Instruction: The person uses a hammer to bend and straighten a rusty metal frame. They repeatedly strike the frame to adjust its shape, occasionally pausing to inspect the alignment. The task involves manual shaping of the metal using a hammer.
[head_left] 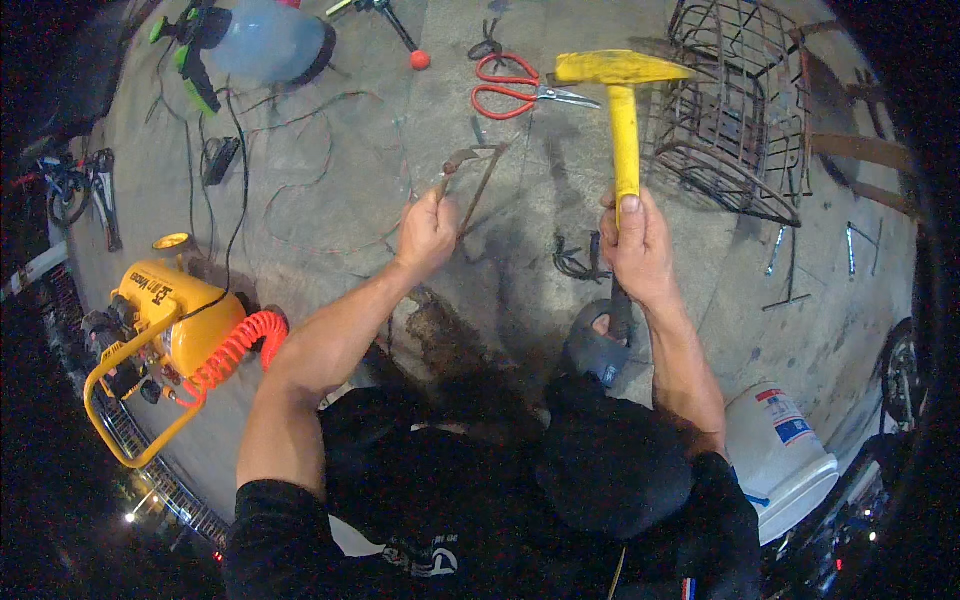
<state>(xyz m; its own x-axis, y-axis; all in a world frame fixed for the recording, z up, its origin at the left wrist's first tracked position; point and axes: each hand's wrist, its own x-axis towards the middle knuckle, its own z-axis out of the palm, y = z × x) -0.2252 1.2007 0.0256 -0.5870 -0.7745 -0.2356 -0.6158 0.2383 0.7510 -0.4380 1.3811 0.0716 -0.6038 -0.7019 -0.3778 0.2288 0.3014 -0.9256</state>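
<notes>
My right hand is closed round the handle of a yellow hammer, its head up and away from me. Between the closed fingers of my left hand is a thin rusty bent metal rod. From its far end another thin length slants back beside the hand; I cannot tell whether it is the same piece. Red-handled scissors with short blades lie on the floor beyond, left of the hammer head. A small dark tangle of cord or wire lies left of my right wrist.
A wire-frame metal basket stands far right. T-shaped metal tools lie below it. At left are a yellow air compressor with a coiled orange hose, and cables. A translucent blue container is far left; a white bucket is near right.
</notes>
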